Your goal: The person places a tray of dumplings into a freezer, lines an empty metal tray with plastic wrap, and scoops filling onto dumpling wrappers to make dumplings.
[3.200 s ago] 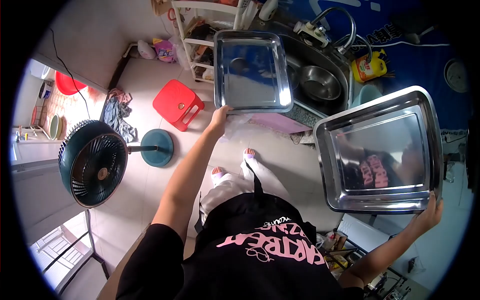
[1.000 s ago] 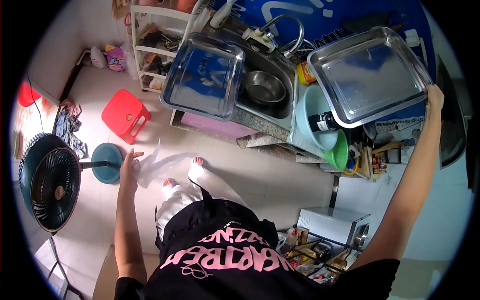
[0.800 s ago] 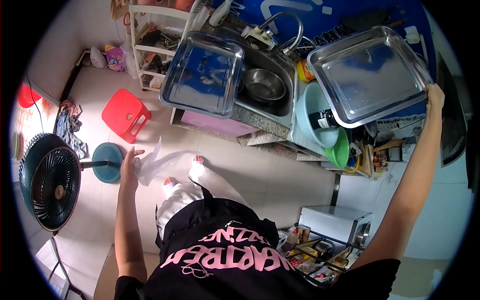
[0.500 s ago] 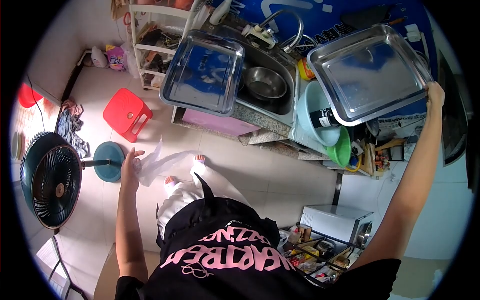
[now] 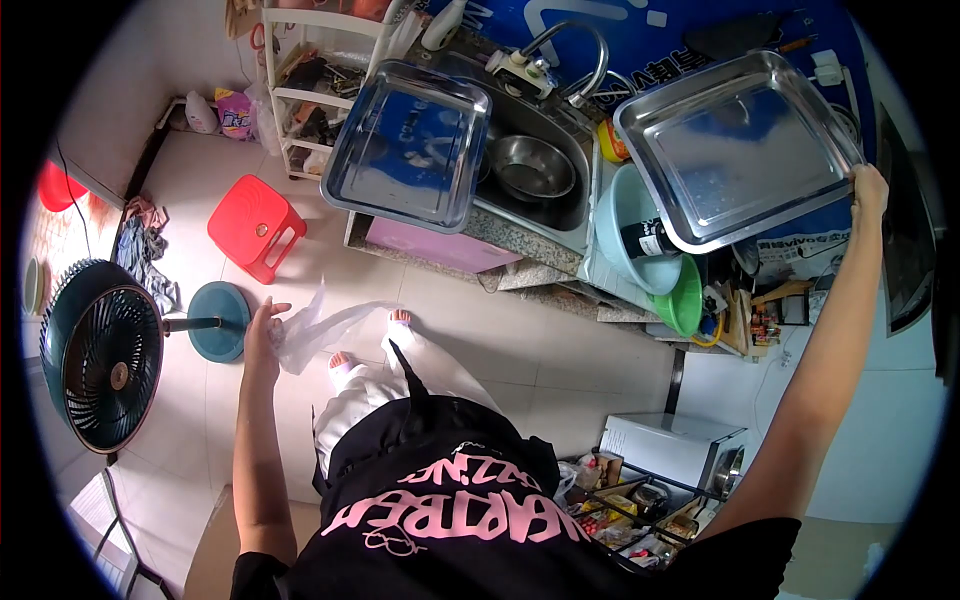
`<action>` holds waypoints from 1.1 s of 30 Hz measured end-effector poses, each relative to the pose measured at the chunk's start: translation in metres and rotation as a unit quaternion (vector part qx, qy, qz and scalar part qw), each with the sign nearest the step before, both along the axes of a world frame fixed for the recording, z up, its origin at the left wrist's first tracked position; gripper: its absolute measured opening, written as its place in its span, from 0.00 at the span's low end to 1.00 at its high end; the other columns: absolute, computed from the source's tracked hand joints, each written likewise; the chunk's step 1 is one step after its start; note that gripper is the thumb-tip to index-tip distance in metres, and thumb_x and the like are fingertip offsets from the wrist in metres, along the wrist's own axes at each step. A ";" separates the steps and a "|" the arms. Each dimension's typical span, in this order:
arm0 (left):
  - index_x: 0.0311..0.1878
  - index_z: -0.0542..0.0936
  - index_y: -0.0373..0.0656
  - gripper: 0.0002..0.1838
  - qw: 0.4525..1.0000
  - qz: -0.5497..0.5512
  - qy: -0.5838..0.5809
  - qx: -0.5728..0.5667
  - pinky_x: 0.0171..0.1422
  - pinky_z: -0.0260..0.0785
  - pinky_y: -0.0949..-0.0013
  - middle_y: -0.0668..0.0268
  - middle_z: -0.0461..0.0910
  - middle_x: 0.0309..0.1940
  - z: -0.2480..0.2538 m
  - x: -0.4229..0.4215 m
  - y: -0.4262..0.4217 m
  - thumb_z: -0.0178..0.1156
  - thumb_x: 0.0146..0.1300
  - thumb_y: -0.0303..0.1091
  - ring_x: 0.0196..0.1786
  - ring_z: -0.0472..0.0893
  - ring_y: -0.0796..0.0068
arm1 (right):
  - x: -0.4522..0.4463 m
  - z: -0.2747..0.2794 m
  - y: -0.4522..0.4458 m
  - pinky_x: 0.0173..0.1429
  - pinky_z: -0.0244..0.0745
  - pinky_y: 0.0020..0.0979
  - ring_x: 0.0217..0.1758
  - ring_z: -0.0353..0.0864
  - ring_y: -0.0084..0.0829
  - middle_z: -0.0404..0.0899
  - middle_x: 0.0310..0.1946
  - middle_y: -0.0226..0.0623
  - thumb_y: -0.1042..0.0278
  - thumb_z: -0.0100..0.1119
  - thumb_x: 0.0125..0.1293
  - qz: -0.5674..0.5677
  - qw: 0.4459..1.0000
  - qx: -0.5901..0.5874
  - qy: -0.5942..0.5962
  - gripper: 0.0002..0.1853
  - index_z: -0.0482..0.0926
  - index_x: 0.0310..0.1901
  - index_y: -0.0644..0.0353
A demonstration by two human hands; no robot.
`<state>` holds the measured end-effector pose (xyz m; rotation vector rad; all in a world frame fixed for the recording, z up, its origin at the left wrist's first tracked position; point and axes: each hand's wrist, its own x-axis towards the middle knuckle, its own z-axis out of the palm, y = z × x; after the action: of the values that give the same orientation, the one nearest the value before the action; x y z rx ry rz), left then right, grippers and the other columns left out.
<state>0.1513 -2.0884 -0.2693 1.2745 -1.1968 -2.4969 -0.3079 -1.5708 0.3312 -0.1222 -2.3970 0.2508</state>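
My right hand [image 5: 868,192] grips the near right rim of a large rectangular metal tray [image 5: 750,165]. The tray is tilted and partly covers a pale blue basin [image 5: 610,215] holding a dark bottle [image 5: 648,238]. Low on the other side, my left hand [image 5: 260,328] holds a thin clear plastic bag [image 5: 318,335] that hangs toward my feet; one finger points outward. A second metal tray [image 5: 405,150] rests across the left end of the sink, with my hands apart from it. Inside the sink [image 5: 572,205] lies a round metal bowl [image 5: 533,167].
A red stool [image 5: 255,225] stands on the floor beyond my left hand. To the left is a standing fan [image 5: 110,360] with a round base [image 5: 220,322]. Behind the basin sits a green bowl [image 5: 682,300]. A loaded rack [image 5: 640,510] is near my right elbow.
Both hands keep their holds on the bag and the tray, almost unmoved. The fan head has turned slightly.
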 end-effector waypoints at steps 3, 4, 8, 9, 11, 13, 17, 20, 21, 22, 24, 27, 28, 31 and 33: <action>0.38 0.79 0.42 0.19 1.000 0.004 -0.005 -0.008 0.25 0.56 0.78 0.76 0.65 0.16 0.003 -0.001 0.003 0.53 0.64 0.50 0.20 0.65 0.84 | 0.001 -0.003 -0.003 0.34 0.62 0.29 0.26 0.67 0.27 0.70 0.20 0.31 0.68 0.55 0.41 -0.003 1.000 -0.008 0.001 0.05 0.77 0.21 0.58; 0.38 0.79 0.42 0.19 1.000 0.004 -0.005 -0.008 0.25 0.56 0.78 0.76 0.65 0.16 0.005 -0.001 0.003 0.53 0.64 0.50 0.20 0.65 0.84 | 0.001 -0.004 -0.002 0.34 0.61 0.29 0.25 0.67 0.26 0.69 0.19 0.30 0.68 0.55 0.41 0.001 1.000 -0.006 0.002 0.05 0.77 0.21 0.58; 0.33 0.80 0.44 0.17 1.000 0.004 -0.006 0.004 0.26 0.56 0.80 0.79 0.64 0.19 0.009 0.000 0.003 0.55 0.63 0.49 0.21 0.64 0.86 | -0.001 -0.006 0.001 0.34 0.60 0.29 0.25 0.65 0.26 0.68 0.19 0.29 0.69 0.54 0.41 0.007 1.000 0.006 -0.001 0.04 0.76 0.20 0.58; 0.33 0.80 0.44 0.17 1.000 0.003 -0.006 0.004 0.26 0.56 0.80 0.79 0.64 0.19 0.009 0.000 0.003 0.54 0.63 0.49 0.21 0.63 0.86 | -0.001 -0.007 0.001 0.34 0.60 0.29 0.25 0.65 0.26 0.68 0.19 0.29 0.69 0.54 0.41 0.007 1.000 0.005 -0.002 0.04 0.76 0.20 0.58; 0.33 0.80 0.44 0.17 1.000 0.006 -0.009 0.005 0.26 0.56 0.80 0.79 0.64 0.19 0.011 -0.001 0.003 0.54 0.63 0.49 0.21 0.63 0.86 | -0.001 -0.008 0.001 0.35 0.60 0.29 0.25 0.65 0.26 0.68 0.19 0.30 0.69 0.54 0.42 0.006 1.000 0.020 -0.002 0.04 0.76 0.20 0.59; 0.33 0.80 0.44 0.17 1.000 0.010 -0.011 0.006 0.26 0.56 0.80 0.79 0.63 0.19 0.012 -0.002 0.003 0.54 0.63 0.49 0.21 0.63 0.86 | -0.002 -0.009 0.000 0.35 0.60 0.29 0.26 0.66 0.26 0.68 0.19 0.30 0.68 0.54 0.42 0.008 1.000 0.015 0.002 0.05 0.76 0.21 0.59; 0.33 0.80 0.44 0.17 1.000 0.006 -0.001 0.007 0.26 0.58 0.79 0.78 0.65 0.19 0.006 -0.002 0.001 0.54 0.63 0.49 0.21 0.66 0.85 | -0.001 -0.015 -0.005 0.36 0.61 0.29 0.27 0.67 0.26 0.69 0.19 0.29 0.68 0.54 0.44 0.018 0.999 -0.018 0.041 0.05 0.76 0.21 0.59; 0.36 0.80 0.44 0.17 1.000 0.005 -0.006 0.006 0.26 0.57 0.79 0.77 0.66 0.19 -0.003 -0.001 0.000 0.53 0.63 0.49 0.21 0.66 0.84 | -0.001 -0.009 -0.005 0.37 0.62 0.29 0.27 0.68 0.26 0.70 0.20 0.29 0.67 0.54 0.44 -0.013 0.999 0.028 -0.013 0.06 0.77 0.22 0.59; 0.38 0.79 0.43 0.19 1.000 0.002 -0.010 0.001 0.26 0.56 0.78 0.76 0.65 0.18 -0.003 -0.001 -0.001 0.53 0.64 0.50 0.21 0.65 0.84 | 0.000 -0.009 -0.007 0.37 0.62 0.29 0.27 0.68 0.26 0.70 0.20 0.29 0.67 0.54 0.44 -0.012 0.999 0.028 -0.013 0.06 0.77 0.22 0.59; 0.38 0.79 0.43 0.19 1.000 0.003 -0.010 0.001 0.26 0.56 0.78 0.76 0.65 0.18 -0.004 -0.001 -0.001 0.53 0.64 0.50 0.21 0.65 0.84 | 0.003 -0.011 -0.011 0.37 0.62 0.29 0.27 0.68 0.26 0.70 0.20 0.29 0.67 0.54 0.44 -0.010 0.999 0.033 -0.008 0.06 0.77 0.22 0.59; 0.38 0.79 0.42 0.18 1.000 0.004 -0.010 0.003 0.26 0.56 0.78 0.76 0.65 0.18 -0.003 -0.001 0.000 0.53 0.64 0.49 0.21 0.65 0.84 | 0.002 -0.011 -0.012 0.37 0.62 0.29 0.27 0.68 0.26 0.70 0.20 0.30 0.67 0.54 0.44 -0.008 0.999 0.038 -0.003 0.06 0.76 0.22 0.59; 0.38 0.79 0.42 0.18 1.000 0.004 -0.008 0.006 0.26 0.56 0.78 0.76 0.65 0.18 -0.005 -0.001 -0.001 0.53 0.64 0.49 0.21 0.65 0.84 | -0.008 -0.008 -0.006 0.37 0.61 0.29 0.27 0.68 0.27 0.70 0.20 0.31 0.67 0.54 0.45 -0.009 0.999 0.047 -0.009 0.06 0.76 0.22 0.59; 0.38 0.79 0.42 0.18 1.000 0.005 -0.008 0.006 0.26 0.56 0.78 0.76 0.65 0.18 -0.004 -0.001 -0.001 0.53 0.64 0.49 0.21 0.65 0.84 | -0.009 -0.007 -0.005 0.38 0.61 0.29 0.27 0.68 0.27 0.70 0.20 0.31 0.67 0.54 0.45 -0.008 0.999 0.050 -0.013 0.06 0.76 0.22 0.59; 0.34 0.80 0.44 0.16 1.000 0.016 -0.001 0.015 0.25 0.60 0.79 0.78 0.66 0.17 0.001 -0.001 0.000 0.55 0.63 0.48 0.20 0.67 0.84 | -0.019 -0.002 0.002 0.40 0.62 0.30 0.29 0.69 0.28 0.71 0.22 0.32 0.67 0.54 0.45 -0.008 0.998 0.056 -0.028 0.06 0.77 0.23 0.59; 0.34 0.80 0.44 0.16 1.000 0.019 0.006 0.012 0.26 0.59 0.79 0.78 0.66 0.18 0.003 -0.002 0.001 0.54 0.64 0.47 0.20 0.67 0.85 | -0.020 -0.001 0.002 0.41 0.63 0.30 0.31 0.71 0.29 0.73 0.23 0.32 0.66 0.55 0.44 -0.009 0.997 0.060 -0.038 0.07 0.79 0.25 0.59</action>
<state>0.1496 -2.0876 -0.2661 1.2744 -1.1342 -2.4957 -0.3276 -1.5687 0.3302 -0.1008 -2.4782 0.0954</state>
